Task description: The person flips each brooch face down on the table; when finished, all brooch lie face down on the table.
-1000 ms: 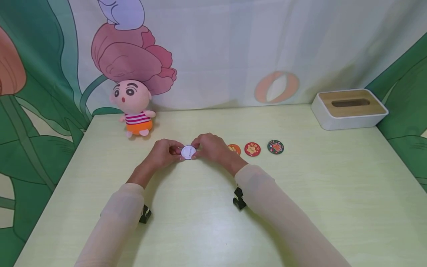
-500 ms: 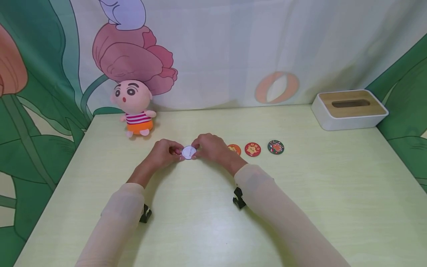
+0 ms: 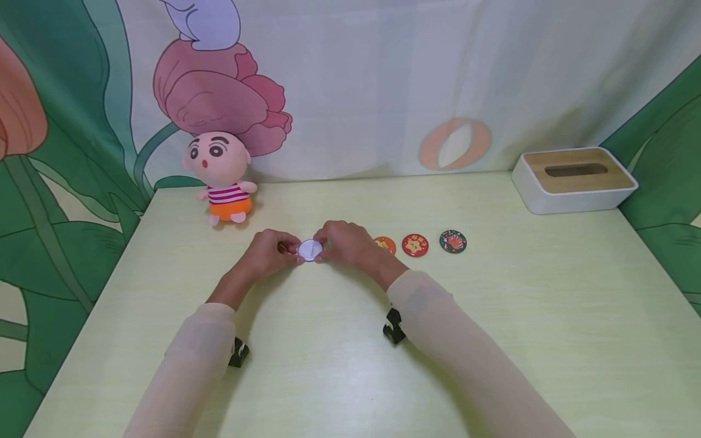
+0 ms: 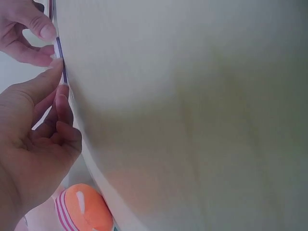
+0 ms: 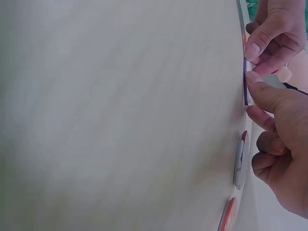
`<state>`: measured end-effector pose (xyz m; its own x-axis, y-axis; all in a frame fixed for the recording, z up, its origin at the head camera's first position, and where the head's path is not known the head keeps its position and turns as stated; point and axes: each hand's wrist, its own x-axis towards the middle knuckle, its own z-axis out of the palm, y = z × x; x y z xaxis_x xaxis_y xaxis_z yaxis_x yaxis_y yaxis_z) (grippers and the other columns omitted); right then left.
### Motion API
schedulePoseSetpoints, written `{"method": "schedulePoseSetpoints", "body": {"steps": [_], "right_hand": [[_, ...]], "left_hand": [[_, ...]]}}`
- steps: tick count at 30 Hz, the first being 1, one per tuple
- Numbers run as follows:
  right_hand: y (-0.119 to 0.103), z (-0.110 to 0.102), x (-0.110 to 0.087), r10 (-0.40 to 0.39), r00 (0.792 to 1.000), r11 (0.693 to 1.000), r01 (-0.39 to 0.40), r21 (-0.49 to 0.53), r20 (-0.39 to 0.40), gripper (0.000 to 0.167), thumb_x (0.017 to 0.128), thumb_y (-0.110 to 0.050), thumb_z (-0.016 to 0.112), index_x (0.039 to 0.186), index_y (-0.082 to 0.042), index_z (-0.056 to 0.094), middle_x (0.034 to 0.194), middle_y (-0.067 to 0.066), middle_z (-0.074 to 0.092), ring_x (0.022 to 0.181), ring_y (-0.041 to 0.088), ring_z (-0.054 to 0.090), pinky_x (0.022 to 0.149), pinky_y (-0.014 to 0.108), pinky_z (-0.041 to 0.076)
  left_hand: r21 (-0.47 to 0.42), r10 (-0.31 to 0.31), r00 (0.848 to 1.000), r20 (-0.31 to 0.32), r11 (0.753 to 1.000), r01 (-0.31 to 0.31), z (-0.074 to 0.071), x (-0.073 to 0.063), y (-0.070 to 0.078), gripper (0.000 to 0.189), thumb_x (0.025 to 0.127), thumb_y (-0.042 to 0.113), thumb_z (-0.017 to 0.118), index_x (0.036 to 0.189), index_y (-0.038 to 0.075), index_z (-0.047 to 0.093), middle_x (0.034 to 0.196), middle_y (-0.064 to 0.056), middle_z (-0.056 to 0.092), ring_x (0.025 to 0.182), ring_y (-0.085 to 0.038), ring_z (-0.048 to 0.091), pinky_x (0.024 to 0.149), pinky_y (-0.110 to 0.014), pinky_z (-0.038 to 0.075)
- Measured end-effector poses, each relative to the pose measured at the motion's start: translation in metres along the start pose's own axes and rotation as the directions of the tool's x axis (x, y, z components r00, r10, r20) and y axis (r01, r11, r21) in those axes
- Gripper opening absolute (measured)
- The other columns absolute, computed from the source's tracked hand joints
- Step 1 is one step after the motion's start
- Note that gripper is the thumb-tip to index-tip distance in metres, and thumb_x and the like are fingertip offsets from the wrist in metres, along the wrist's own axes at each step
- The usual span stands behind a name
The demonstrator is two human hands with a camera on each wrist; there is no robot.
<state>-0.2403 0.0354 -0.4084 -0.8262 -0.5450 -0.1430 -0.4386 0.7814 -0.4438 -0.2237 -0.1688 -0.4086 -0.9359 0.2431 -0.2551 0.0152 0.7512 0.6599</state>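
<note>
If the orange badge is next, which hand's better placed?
Probably the right hand: it's nearer the orange badge, which it partly hides. The left hand sits beyond the white disc. Both pinch that disc, so right must release first.

Slight head-camera drift only; plush toy [image 3: 221, 176] appears marginally further right.

I seem to be in a homelike indoor spot, though I cannot tell which room, with a cartoon-flower curtain [image 3: 350, 91] behind my pale table [image 3: 328, 365], a plush doll [image 3: 221, 170] and a tissue box [image 3: 575, 184] on it.
</note>
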Motion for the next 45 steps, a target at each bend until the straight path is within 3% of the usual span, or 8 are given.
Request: {"method": "schedulePoseSetpoints", "body": {"steps": [5, 12, 19, 26, 30, 37, 45], "right_hand": [[0.004, -0.002, -0.01, -0.039, 0.999, 0.999, 0.038, -0.021, -0.033, 0.04, 0.096, -0.027, 0.071, 0.135, -0.014, 0.067, 0.126, 0.003, 0.071, 0.114, 0.02, 0.066, 0.097, 0.042, 0.055], [0.02, -0.005, -0.028, -0.115, 0.986, 0.993, 0.109, -0.049, -0.122, 0.032, 0.098, -0.021, 0.066, 0.13, -0.017, 0.069, 0.112, -0.002, 0.074, 0.089, 0.015, 0.067, 0.082, 0.037, 0.056], [0.034, -0.015, -0.046, -0.147, 0.976, 0.988, 0.139, -0.06, -0.16, 0.028, 0.098, -0.019, 0.063, 0.124, -0.016, 0.072, 0.111, -0.001, 0.075, 0.101, 0.016, 0.07, 0.087, 0.042, 0.057], [0.046, -0.02, -0.06, -0.154, 0.974, 0.988, 0.15, -0.041, -0.166, 0.022, 0.096, -0.02, 0.067, 0.116, -0.021, 0.076, 0.109, -0.003, 0.073, 0.089, 0.014, 0.067, 0.077, 0.037, 0.055], [0.052, -0.021, -0.062, -0.12, 0.979, 0.993, 0.116, -0.033, -0.163, 0.029, 0.094, -0.021, 0.071, 0.122, -0.016, 0.075, 0.115, 0.0, 0.073, 0.089, 0.016, 0.067, 0.078, 0.036, 0.056], [0.063, -0.023, -0.061, -0.02, 0.992, 0.999, 0.023, 0.022, -0.125, 0.037, 0.094, -0.029, 0.072, 0.126, -0.011, 0.071, 0.125, 0.005, 0.07, 0.11, 0.023, 0.067, 0.095, 0.041, 0.056], [0.069, -0.024, -0.056, 0.043, 0.997, 0.999, -0.041, 0.024, -0.071, 0.05, 0.091, -0.034, 0.075, 0.134, -0.01, 0.066, 0.132, 0.008, 0.066, 0.113, 0.025, 0.064, 0.097, 0.042, 0.054]], "left_hand": [[0.037, 0.017, 1.0, -0.023, 0.999, -0.016, 0.001, -0.003, 0.0, 0.037, 0.091, 0.013, 0.077, 0.125, 0.002, 0.07, 0.105, -0.014, 0.069, 0.098, -0.026, 0.059, 0.085, -0.028, 0.052], [0.072, 0.032, 0.998, -0.053, 0.997, -0.028, 0.001, -0.008, 0.002, 0.031, 0.092, 0.015, 0.075, 0.121, 0.005, 0.071, 0.104, -0.013, 0.07, 0.094, -0.026, 0.06, 0.076, -0.026, 0.052], [0.106, 0.122, 0.991, -0.052, 0.988, -0.116, 0.009, -0.009, 0.01, 0.023, 0.093, 0.018, 0.072, 0.113, 0.006, 0.074, 0.097, -0.011, 0.071, 0.083, -0.023, 0.058, 0.068, -0.025, 0.049], [0.126, 0.198, 0.979, -0.057, 0.974, -0.19, 0.02, -0.01, 0.027, 0.019, 0.093, 0.02, 0.072, 0.107, 0.008, 0.076, 0.093, -0.009, 0.072, 0.077, -0.02, 0.058, 0.065, -0.026, 0.047], [0.141, 0.236, 0.97, -0.052, 0.964, -0.227, 0.028, -0.005, 0.035, 0.02, 0.093, 0.02, 0.072, 0.108, 0.008, 0.076, 0.093, -0.008, 0.074, 0.073, -0.018, 0.059, 0.064, -0.025, 0.047], [0.123, 0.206, 0.978, -0.032, 0.972, -0.201, 0.036, 0.008, 0.046, 0.029, 0.092, 0.022, 0.072, 0.118, 0.008, 0.073, 0.099, -0.008, 0.074, 0.074, -0.019, 0.058, 0.063, -0.025, 0.047], [0.134, 0.152, 0.988, 0.005, 0.979, -0.151, 0.04, 0.02, 0.053, 0.041, 0.088, 0.025, 0.078, 0.125, 0.008, 0.07, 0.11, -0.011, 0.074, 0.097, -0.024, 0.063, 0.087, -0.035, 0.052]]}}
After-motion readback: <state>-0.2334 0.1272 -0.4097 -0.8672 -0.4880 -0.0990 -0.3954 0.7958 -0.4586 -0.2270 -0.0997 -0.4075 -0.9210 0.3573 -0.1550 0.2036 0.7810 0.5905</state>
